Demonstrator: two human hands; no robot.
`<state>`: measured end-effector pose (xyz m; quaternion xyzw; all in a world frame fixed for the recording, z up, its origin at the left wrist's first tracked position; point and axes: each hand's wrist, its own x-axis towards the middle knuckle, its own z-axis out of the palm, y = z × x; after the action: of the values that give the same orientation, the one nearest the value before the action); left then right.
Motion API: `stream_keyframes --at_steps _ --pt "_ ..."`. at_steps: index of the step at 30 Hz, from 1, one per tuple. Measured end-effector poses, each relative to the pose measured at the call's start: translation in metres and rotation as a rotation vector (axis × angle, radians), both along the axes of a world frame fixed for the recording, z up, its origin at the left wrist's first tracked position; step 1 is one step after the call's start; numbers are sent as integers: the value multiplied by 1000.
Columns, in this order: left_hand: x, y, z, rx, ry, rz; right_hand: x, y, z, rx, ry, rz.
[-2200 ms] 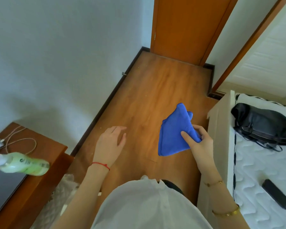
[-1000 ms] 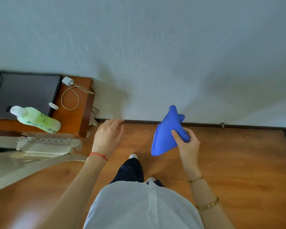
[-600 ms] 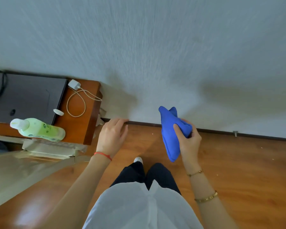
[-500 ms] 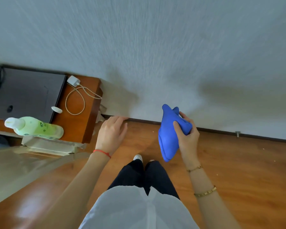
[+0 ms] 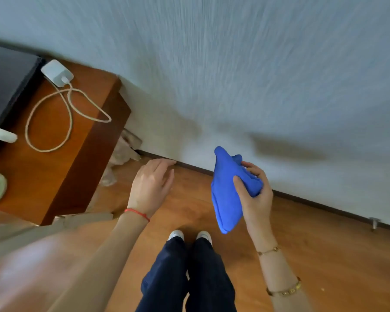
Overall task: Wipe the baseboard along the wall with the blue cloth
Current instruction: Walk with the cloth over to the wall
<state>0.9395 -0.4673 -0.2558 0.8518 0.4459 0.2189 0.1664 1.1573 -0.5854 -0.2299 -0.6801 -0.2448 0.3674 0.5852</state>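
Note:
A dark baseboard (image 5: pixel 313 204) runs along the foot of the pale wall, slanting down to the right. My right hand (image 5: pixel 253 194) is shut on a bunched blue cloth (image 5: pixel 226 192), which hangs in the air in front of the baseboard without touching it. My left hand (image 5: pixel 152 188) hovers open, palm down, with its fingertips close to the baseboard's left stretch. The image is motion-blurred.
A brown wooden side table (image 5: pixel 61 140) stands at the left against the wall, with a white charger and cable (image 5: pixel 58 75) on it. Crumpled plastic (image 5: pixel 124 154) lies beside the table. A small door stop (image 5: pixel 373 222) juts from the baseboard at right. My feet (image 5: pixel 189 236) stand on the wood floor.
I have turned from the doorway to face the wall and moved closer and lower. The cloth in my right hand has come nearer the baseboard; my left hand stays open.

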Motion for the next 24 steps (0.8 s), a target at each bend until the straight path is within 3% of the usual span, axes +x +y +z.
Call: stream_keyframes --at_steps 6,13,24 --pt "0 25 -158 38 40 -39 -4 18 -161 -62 -39 -44" --pt "3 48 -322 129 24 -144 -11 40 -323 14 -48 -18" --pt "-8 71 -462 235 0 -145 -31 54 -472 119 -35 -26"
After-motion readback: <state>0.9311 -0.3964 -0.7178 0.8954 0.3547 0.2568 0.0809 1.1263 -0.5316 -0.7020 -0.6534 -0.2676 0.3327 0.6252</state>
